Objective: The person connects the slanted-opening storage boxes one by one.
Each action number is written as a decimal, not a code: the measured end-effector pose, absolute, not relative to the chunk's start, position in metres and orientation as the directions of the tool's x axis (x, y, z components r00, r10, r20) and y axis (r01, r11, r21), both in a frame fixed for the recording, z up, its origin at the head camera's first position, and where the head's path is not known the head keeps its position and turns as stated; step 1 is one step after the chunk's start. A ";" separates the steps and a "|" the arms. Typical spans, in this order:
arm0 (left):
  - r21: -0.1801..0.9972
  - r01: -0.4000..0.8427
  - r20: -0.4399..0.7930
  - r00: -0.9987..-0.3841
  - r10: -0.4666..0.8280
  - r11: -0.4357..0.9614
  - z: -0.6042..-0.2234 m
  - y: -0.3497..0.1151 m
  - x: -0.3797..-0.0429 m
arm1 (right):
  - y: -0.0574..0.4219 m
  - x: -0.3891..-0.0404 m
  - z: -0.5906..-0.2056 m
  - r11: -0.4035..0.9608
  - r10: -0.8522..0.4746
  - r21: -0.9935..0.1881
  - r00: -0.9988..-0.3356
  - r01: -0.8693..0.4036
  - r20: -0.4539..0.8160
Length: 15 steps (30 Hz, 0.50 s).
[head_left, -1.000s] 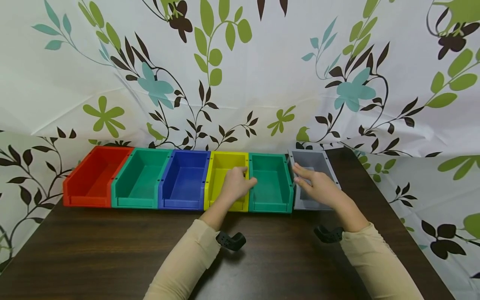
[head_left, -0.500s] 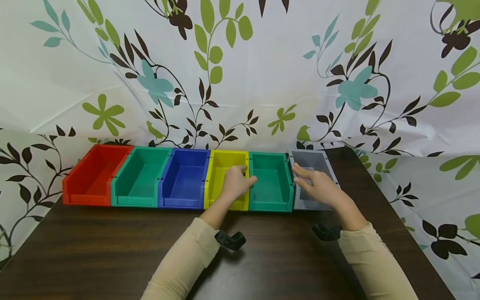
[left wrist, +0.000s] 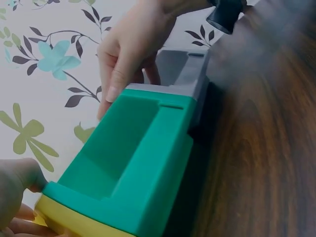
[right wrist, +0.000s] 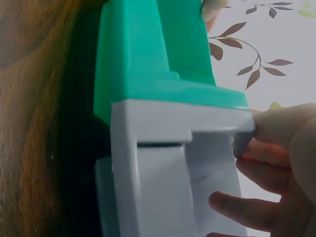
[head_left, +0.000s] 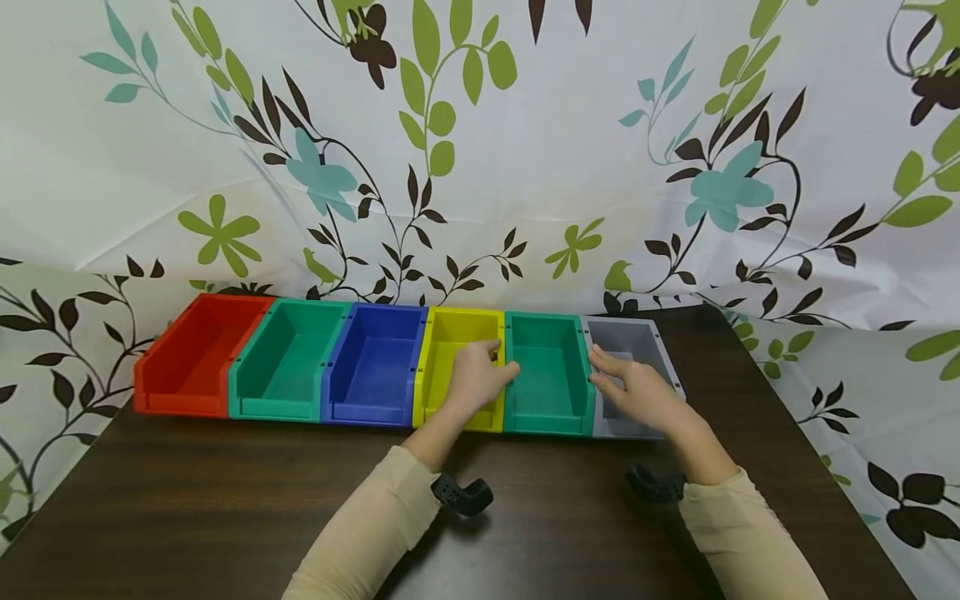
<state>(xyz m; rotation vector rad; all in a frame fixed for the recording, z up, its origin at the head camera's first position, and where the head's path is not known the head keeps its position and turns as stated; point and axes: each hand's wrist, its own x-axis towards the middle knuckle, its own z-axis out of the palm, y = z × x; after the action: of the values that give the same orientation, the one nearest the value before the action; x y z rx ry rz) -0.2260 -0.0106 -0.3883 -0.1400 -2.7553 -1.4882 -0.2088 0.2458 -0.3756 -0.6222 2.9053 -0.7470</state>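
Six plastic storage bins stand in a joined row. My left hand (head_left: 478,379) pinches the adjoining side walls of the yellow bin (head_left: 435,367) and the right-hand green bin (head_left: 549,367), thumb towards the green. Over the grey bin (head_left: 622,427) at the row's right end, my right hand (head_left: 637,392) grips its left side wall, with the other fingers spread inside the bin in the right wrist view. The grey bin's rim (right wrist: 182,116) lies right against the green bin's rim (right wrist: 187,94). In the left wrist view only part of the left hand (left wrist: 15,192) shows.
To the left stand a blue bin (head_left: 378,367), another green bin (head_left: 288,367) and a red bin (head_left: 195,358). All are on a dark wooden table (head_left: 540,542), before a leaf-patterned cloth (head_left: 525,183). Black wrist devices (head_left: 462,497) sit below both hands.
The narrow gap between the grey bin and the green bin has closed; the grey bin now sits flush beside it. Both hands keep their holds, and the head view has shifted slightly.
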 end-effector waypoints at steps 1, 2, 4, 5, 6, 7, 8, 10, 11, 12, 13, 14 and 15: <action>0.834 0.091 0.053 -0.995 0.085 0.544 -0.389 -0.011 -0.226 | 0.244 -0.208 -0.375 0.805 -0.392 -0.474 -0.920 -0.356 0.026; 0.833 0.102 0.060 -0.994 0.095 0.544 -0.389 -0.011 -0.225 | 0.243 -0.206 -0.374 0.812 -0.379 -0.469 -0.925 -0.347 0.027; 0.818 0.133 0.080 -0.990 0.119 0.559 -0.390 -0.013 -0.225 | 0.239 -0.205 -0.373 0.826 -0.352 -0.461 -0.936 -0.326 0.032; 0.802 0.149 0.091 -0.988 0.129 0.578 -0.390 -0.014 -0.224 | 0.236 -0.205 -0.372 0.832 -0.332 -0.463 -0.943 -0.307 0.029; 0.786 0.163 0.098 -0.985 0.140 0.596 -0.390 -0.015 -0.224 | 0.234 -0.204 -0.372 0.840 -0.313 -0.458 -0.949 -0.291 0.028; 0.770 0.179 0.110 -0.983 0.150 0.613 -0.389 -0.016 -0.223 | 0.232 -0.204 -0.372 0.848 -0.296 -0.452 -0.955 -0.276 0.028; 0.749 0.199 0.127 -0.979 0.157 0.632 -0.388 -0.018 -0.222 | 0.231 -0.204 -0.372 0.852 -0.279 -0.453 -0.960 -0.262 0.030; 0.705 0.245 0.177 -0.970 0.168 0.665 -0.385 -0.023 -0.219 | 0.229 -0.203 -0.373 0.858 -0.247 -0.459 -0.969 -0.229 0.022; 0.680 0.268 0.209 -0.963 0.169 0.682 -0.384 -0.027 -0.217 | 0.228 -0.203 -0.374 0.860 -0.233 -0.462 -0.972 -0.215 0.019; 0.666 0.289 0.240 -0.956 0.170 0.688 -0.382 -0.032 -0.215 | 0.228 -0.203 -0.375 0.861 -0.225 -0.463 -0.974 -0.210 0.023; 0.644 0.311 0.278 -0.946 0.165 0.699 -0.380 -0.037 -0.214 | 0.228 -0.202 -0.376 0.862 -0.218 -0.463 -0.976 -0.205 0.027; 0.617 0.330 0.317 -0.935 0.158 0.715 -0.378 -0.044 -0.213 | 0.228 -0.202 -0.377 0.862 -0.210 -0.466 -0.977 -0.200 0.030; 0.591 0.342 0.350 -0.925 0.150 0.731 -0.377 -0.051 -0.213 | 0.228 -0.201 -0.378 0.861 -0.202 -0.470 -0.979 -0.193 0.032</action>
<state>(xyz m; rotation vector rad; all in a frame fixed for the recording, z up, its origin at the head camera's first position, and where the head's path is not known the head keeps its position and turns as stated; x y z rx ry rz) -0.2126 -0.0511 -0.3768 -0.3857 -2.6559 -0.9871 -0.2014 0.2277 -0.3775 -0.3202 3.0127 -0.7573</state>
